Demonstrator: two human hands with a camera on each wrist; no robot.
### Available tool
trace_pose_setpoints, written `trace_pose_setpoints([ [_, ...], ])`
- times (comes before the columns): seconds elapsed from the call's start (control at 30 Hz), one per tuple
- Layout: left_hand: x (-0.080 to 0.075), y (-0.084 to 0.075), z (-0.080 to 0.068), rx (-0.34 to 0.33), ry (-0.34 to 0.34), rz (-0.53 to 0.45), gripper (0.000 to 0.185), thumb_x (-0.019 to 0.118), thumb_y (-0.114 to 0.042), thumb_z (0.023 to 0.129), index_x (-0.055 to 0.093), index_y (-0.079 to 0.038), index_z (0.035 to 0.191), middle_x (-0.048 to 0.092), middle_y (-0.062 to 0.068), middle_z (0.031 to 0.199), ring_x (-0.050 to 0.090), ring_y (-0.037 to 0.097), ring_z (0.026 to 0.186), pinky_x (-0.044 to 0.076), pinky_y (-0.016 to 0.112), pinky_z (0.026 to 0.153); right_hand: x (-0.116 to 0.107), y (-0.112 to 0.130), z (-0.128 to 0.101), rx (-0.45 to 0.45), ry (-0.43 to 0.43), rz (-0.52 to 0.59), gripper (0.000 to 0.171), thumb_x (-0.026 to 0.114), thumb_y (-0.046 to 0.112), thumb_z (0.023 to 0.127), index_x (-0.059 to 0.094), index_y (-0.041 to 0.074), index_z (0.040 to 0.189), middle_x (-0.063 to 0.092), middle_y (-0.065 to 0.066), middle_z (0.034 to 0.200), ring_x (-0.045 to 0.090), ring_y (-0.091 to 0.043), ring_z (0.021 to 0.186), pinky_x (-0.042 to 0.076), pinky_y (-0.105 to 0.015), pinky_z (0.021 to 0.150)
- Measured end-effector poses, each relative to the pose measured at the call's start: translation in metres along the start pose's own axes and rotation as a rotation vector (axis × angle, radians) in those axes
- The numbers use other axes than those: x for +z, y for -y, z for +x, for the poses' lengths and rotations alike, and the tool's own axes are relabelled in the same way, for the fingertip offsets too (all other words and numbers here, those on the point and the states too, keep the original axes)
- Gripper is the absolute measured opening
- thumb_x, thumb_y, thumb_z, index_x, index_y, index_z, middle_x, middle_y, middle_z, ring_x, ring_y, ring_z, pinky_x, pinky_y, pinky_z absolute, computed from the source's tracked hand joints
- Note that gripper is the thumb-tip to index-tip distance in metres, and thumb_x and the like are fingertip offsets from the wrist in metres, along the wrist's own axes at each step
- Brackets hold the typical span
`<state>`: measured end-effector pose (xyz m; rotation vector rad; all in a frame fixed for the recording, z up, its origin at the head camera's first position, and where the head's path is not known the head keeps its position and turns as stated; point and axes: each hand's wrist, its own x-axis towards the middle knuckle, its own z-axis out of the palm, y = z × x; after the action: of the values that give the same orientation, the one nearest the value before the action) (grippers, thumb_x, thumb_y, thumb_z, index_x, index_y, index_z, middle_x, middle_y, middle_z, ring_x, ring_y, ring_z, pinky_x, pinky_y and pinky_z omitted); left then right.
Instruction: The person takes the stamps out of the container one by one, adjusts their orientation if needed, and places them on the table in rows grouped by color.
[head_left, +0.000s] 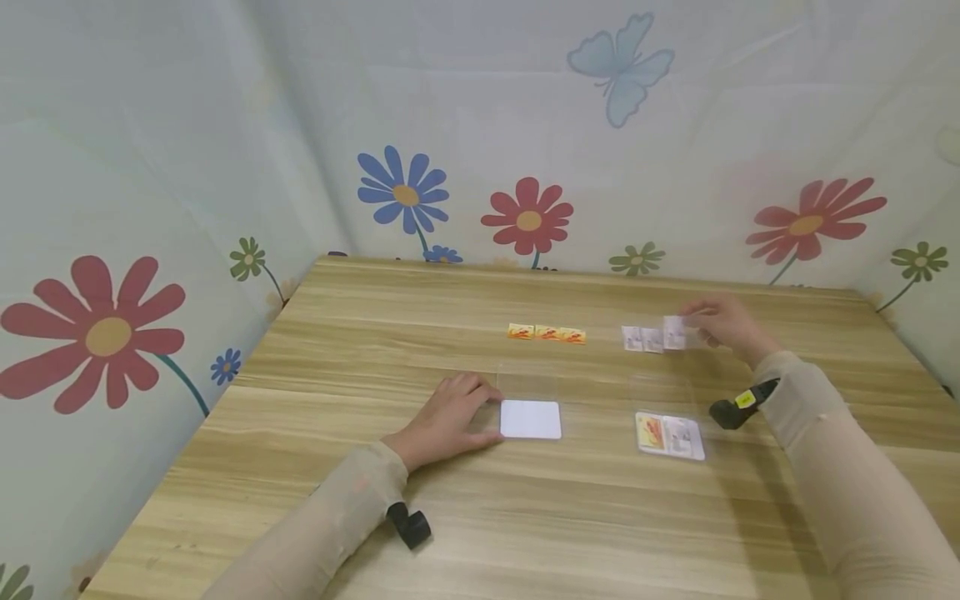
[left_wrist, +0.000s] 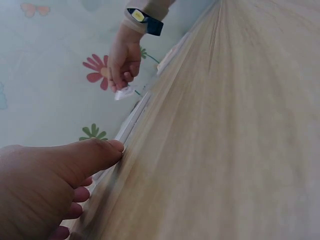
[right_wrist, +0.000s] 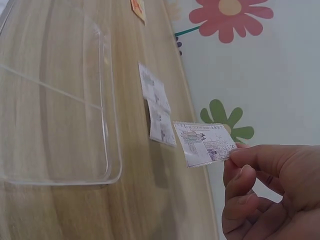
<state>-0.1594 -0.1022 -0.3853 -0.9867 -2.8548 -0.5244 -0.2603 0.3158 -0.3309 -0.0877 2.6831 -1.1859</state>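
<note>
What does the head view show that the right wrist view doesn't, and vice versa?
Only head: the left hand at the left edge of the white card; an orange slip and a pale slip on the second card.
Only right wrist: the held slip close enough to make out its printed drawing.
Both: the right hand pinching that slip, two loose pale slips, a loose orange slip, the table, the flowered curtain.

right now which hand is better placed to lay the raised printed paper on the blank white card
Probably the right hand: it pinches the printed paper above the table. The left hand lies beside the white card, so seems better suited to steadying it.
</note>
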Motion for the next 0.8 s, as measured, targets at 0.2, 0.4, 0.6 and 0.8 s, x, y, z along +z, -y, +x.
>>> trace_pose_setpoints([
  [0.2, -0.001, -0.001, 0.0, -0.003, 0.004, -0.007, 0.049, 0.065, -0.048, 0.075, 0.057, -0.017, 0.112, 0.051, -0.002, 0.106, 0.045, 0.017, 0.106, 0.034, 0.037, 0.096, 0.002, -0.009, 0.004, 0.015, -0.018, -0.014, 0.03, 0.048, 0.012, 0.09, 0.051, -0.007, 0.113, 0.056, -0.005, 0.086, 0.047, -0.007, 0.062, 0.044, -0.024, 0.056],
  [0.4, -0.001, -0.001, 0.0, -0.008, 0.009, -0.005, 0.049, 0.065, -0.048, 0.075, 0.056, -0.018, 0.112, 0.052, -0.002, 0.106, 0.046, 0.017, 0.106, 0.035, 0.036, 0.094, 0.006, -0.015, 0.006, 0.039, -0.042, -0.066, 0.028, 0.048, 0.01, 0.088, 0.053, -0.003, 0.112, 0.057, -0.012, 0.09, 0.05, -0.012, 0.069, 0.044, -0.025, 0.059],
  [0.6, 0.0, 0.0, 0.0, -0.004, 0.003, -0.008, 0.048, 0.065, -0.049, 0.075, 0.057, -0.018, 0.111, 0.052, -0.003, 0.105, 0.046, 0.017, 0.105, 0.036, 0.035, 0.092, 0.01, -0.02, 0.008, 0.05, -0.031, -0.091, 0.029, 0.049, 0.017, 0.09, 0.053, 0.0, 0.112, 0.055, -0.016, 0.102, 0.049, -0.018, 0.08, 0.042, -0.025, 0.064],
  [0.8, 0.001, 0.002, 0.0, -0.001, -0.001, -0.005, 0.049, 0.064, -0.05, 0.075, 0.057, -0.018, 0.111, 0.052, -0.003, 0.106, 0.046, 0.016, 0.105, 0.036, 0.035, 0.092, 0.013, -0.025, 0.012, 0.057, -0.032, -0.096, 0.027, 0.05, 0.017, 0.09, 0.055, 0.0, 0.111, 0.055, -0.015, 0.097, 0.049, -0.021, 0.078, 0.042, -0.026, 0.064],
])
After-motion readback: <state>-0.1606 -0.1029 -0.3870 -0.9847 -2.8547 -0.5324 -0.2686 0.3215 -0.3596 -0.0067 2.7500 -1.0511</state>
